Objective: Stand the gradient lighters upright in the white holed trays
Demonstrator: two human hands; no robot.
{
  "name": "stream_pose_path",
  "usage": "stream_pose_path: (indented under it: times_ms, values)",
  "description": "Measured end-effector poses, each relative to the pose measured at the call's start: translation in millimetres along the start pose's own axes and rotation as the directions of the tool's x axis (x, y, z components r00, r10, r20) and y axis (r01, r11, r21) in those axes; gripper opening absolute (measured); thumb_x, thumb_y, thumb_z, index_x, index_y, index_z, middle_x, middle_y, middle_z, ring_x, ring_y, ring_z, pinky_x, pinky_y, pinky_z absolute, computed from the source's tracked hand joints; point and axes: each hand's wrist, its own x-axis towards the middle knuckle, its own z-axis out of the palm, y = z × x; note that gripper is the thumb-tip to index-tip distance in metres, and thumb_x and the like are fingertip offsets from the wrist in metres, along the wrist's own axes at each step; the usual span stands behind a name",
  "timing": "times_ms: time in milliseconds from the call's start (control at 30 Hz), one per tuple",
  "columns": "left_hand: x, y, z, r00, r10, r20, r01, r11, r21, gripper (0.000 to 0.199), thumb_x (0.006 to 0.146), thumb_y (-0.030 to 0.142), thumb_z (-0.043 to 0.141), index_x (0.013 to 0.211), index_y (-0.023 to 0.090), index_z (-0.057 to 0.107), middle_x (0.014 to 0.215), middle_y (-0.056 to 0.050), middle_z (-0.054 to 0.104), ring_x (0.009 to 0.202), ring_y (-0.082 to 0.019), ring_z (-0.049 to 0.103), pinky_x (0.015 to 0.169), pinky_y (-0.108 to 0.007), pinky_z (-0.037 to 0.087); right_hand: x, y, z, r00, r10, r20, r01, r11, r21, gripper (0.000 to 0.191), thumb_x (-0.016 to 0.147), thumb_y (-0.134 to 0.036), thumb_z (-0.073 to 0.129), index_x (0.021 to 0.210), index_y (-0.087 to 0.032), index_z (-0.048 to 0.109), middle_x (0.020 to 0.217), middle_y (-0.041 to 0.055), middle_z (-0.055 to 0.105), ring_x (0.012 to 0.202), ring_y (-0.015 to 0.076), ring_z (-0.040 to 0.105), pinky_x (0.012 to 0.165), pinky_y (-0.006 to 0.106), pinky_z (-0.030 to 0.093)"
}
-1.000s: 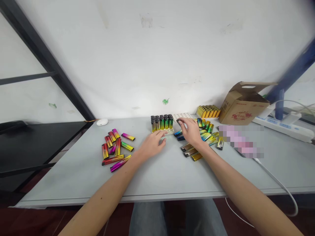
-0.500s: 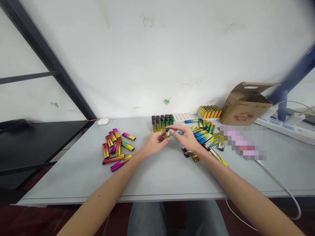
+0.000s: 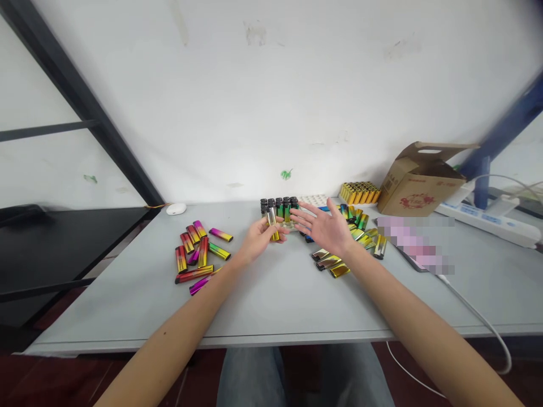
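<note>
Our left hand [image 3: 258,240] pinches a gold lighter [image 3: 272,224] upright, matching the block of standing lighters [image 3: 278,209] just behind it on the worktop [image 3: 275,305]. Our right hand [image 3: 326,230] hovers open, fingers [image 3: 309,212] spread, touching nothing, above the loose lighters [image 3: 331,264].

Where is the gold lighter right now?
In the head view, the gold lighter is held upright in the left hand, just in front of the block of standing lighters.

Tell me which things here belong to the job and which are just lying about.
Job:
left hand holding a gold lighter
right hand, open
upright lighters
loose lighters

Lying about:
cardboard box
power strip
</note>
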Motion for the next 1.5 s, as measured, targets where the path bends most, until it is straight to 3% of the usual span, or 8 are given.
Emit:
stream_pose_path:
  times_ms: [233,400,633,900,1100,1300,1500]
  values:
    - [-4.7,3.9,-0.5,0.999,-0.034,0.035,0.040,0.985,-0.167,0.021,0.076,0.028,0.063,0.091,0.017,0.055,0.074,0.001,0.061,0.066,-0.012,0.060,0.072,-0.032,0.048,1.9,2.9,-3.3,1.000,0.022,-0.016,-0.019,0.991,0.134,0.070,0.089,-0.070,0.019,0.121,-0.021,0.057,0.128,0.0140,0.061,0.121,0.0288,0.056,0.096,0.048,0.048]
    - [-1.0,6.1,-5.7,0.999,-0.039,0.034,0.046,0.968,-0.245,0.022,0.074,0.026,0.062,0.094,0.018,0.059,0.078,-0.001,0.060,0.061,-0.010,0.052,0.064,-0.028,0.043,1.9,2.2,-2.4,0.997,0.027,-0.076,-0.025,0.999,0.029,0.075,0.089,-0.071,0.014,0.123,-0.021,0.057,0.133,0.0125,0.058,0.119,0.0281,0.057,0.095,0.045,0.049]
    - [0.8,12.1,-8.8,0.992,-0.117,0.047,0.126,0.933,-0.336,0.041,0.085,0.052,0.037,0.084,0.017,0.059,0.065,-0.003,0.046,0.059,-0.015,0.048,0.058,-0.030,0.043,0.9,3.2,-1.6,0.997,0.017,-0.073,-0.019,1.000,-0.024,0.075,0.092,-0.066,0.009,0.127,-0.020,0.057,0.133,0.0116,0.058,0.116,0.0269,0.059,0.093,0.042,0.049]
    - [-2.3,13.5,-4.3,0.975,-0.153,0.162,0.202,0.916,-0.347,0.036,0.084,0.055,0.042,0.075,0.020,0.047,0.071,-0.002,0.053,0.061,-0.016,0.053,0.059,-0.030,0.042,0.5,0.8,0.5,0.998,0.001,-0.063,-0.011,0.987,-0.159,0.075,0.093,-0.063,0.007,0.130,-0.019,0.056,0.132,0.0111,0.059,0.113,0.0263,0.061,0.089,0.040,0.050]
    - [-3.9,13.7,-4.2,0.958,-0.189,0.217,0.257,0.902,-0.347,0.032,0.084,0.047,0.042,0.078,0.018,0.053,0.070,-0.003,0.050,0.061,-0.015,0.050,0.056,-0.029,0.039,2.2,3.0,-2.4,0.997,0.041,-0.058,-0.045,0.997,-0.066,0.073,0.093,-0.062,0.008,0.129,-0.018,0.055,0.134,0.0120,0.057,0.114,0.0259,0.060,0.090,0.039,0.049]
    - [-3.2,12.8,-3.4,0.954,-0.208,0.218,0.274,0.897,-0.346,0.034,0.087,0.048,0.037,0.074,0.020,0.049,0.065,0.000,0.042,0.057,-0.015,0.045,0.055,-0.029,0.039,0.8,2.2,-1.0,0.999,0.030,-0.041,-0.033,0.996,-0.081,0.070,0.093,-0.062,0.012,0.124,-0.020,0.059,0.130,0.0119,0.060,0.112,0.0272,0.060,0.088,0.042,0.050]
    - [-4.6,10.8,-2.0,0.935,-0.233,0.266,0.325,0.861,-0.391,0.032,0.088,0.048,0.037,0.074,0.020,0.044,0.066,0.001,0.040,0.055,-0.013,0.043,0.054,-0.027,0.040,0.4,1.3,-0.2,0.996,0.076,-0.045,-0.073,0.995,0.073,0.063,0.093,-0.059,0.020,0.118,-0.020,0.063,0.127,0.0111,0.062,0.109,0.0272,0.061,0.088,0.041,0.049]
